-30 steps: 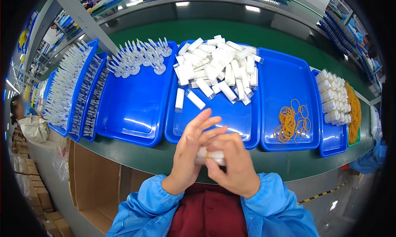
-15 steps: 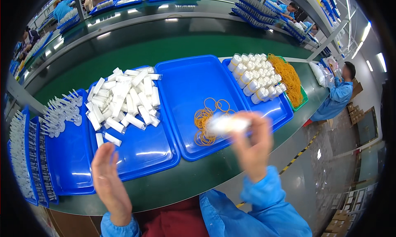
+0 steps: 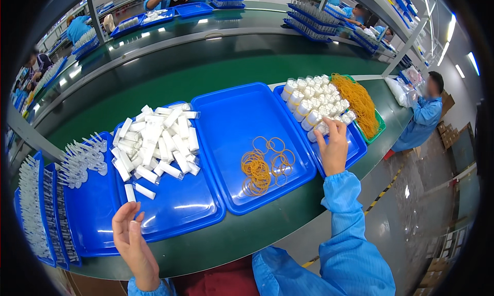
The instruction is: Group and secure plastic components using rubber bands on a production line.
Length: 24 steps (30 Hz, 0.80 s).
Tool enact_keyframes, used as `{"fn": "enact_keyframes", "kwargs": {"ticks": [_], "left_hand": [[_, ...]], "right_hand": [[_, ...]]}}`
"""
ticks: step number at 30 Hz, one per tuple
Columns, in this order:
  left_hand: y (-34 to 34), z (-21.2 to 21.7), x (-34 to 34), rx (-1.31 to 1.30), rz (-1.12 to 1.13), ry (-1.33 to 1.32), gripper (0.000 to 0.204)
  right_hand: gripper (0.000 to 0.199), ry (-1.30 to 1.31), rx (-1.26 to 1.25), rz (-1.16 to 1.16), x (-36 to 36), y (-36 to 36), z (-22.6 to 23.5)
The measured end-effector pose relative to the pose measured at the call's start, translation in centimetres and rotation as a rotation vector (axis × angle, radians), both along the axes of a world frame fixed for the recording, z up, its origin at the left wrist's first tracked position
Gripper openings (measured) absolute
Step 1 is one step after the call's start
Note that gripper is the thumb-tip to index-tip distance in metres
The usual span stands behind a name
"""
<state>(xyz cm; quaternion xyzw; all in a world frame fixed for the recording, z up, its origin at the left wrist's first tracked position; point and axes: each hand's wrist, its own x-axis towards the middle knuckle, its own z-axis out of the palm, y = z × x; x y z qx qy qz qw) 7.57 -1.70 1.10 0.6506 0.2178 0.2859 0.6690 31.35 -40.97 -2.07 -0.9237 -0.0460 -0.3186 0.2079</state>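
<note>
One white bundle (image 3: 323,127) sits prob. btwn R fingers (image 3: 337,128).

Counter and the objects resting on it. The counter (image 3: 206,243) has a dark green top, its near edge appearing curved as it rises from lower left toward upper right. Behind the trays at the right, a pale rail (image 3: 374,76) borders the far side. From left to right: an overlapping group of blue trays (image 3: 47,208) at the left end; a shallow blue tray (image 3: 92,213) just beside them; a second shallow tray (image 3: 185,194), also blue; a third such tray (image 3: 231,121), set nearly rim to rim with it; a partly covered blue tray (image 3: 355,148); and a green tray (image 3: 380,126) close alongside. Farther right, near the end, lies a whitish plastic bag (image 3: 399,91). A bare green strip runs along the front.
</note>
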Motion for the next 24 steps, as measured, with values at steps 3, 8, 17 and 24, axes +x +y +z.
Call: {"fn": "enact_keyframes", "kwargs": {"ticks": [3,8,17,24], "left_hand": [[1.7,-0.4,-1.4,0.031,0.057,0.026,0.040],[6.4,-0.6,-4.7,0.140,0.241,0.097,0.041],[17.4,0.0,-2.6,1.345,0.008,0.373,0.008],[25.9,-1.5,1.9,1.795,0.125,0.590,0.020]], "right_hand": [[0.053,-0.025,0.034,-0.018,-0.3,-0.9,0.4],[0.051,0.072,0.237,-0.047,-1.2,-4.0,1.1],[0.007,0.269,0.278,0.541,-7.3,11.8,4.3],[0.009,0.149,-0.047,1.150,-9.1,29.0,2.9]]}}
